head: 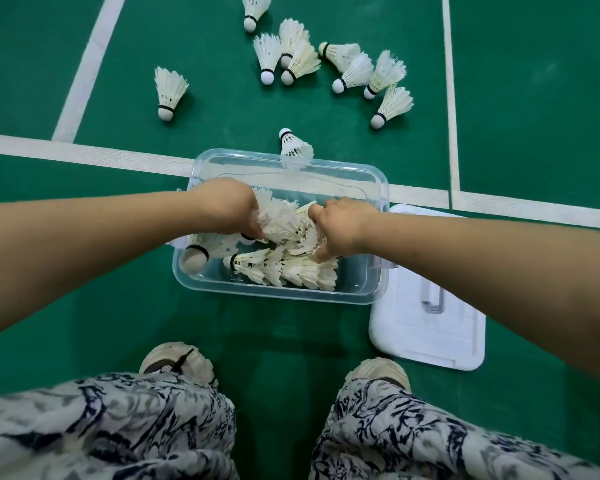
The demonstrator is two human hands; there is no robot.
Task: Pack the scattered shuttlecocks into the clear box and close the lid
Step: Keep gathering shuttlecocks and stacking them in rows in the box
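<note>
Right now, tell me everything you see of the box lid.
The lid is a whitish, translucent plastic rectangle with rounded corners and a clear handle lying in its middle. It lies flat on the green floor at the right side of the clear box. Nothing rests on it; whether it touches the box is unclear.

Left hand [227, 206], right hand [340, 226] grip shuttlecocks [284, 226] in clear box [291, 298]; lid [426, 337] beside.

Pretty much all green sports-court floor [534, 98], matte with scuffs. White boundary lines [84, 154] cross it: one runs sideways, one goes straight up on the right, another slants off left.
</note>
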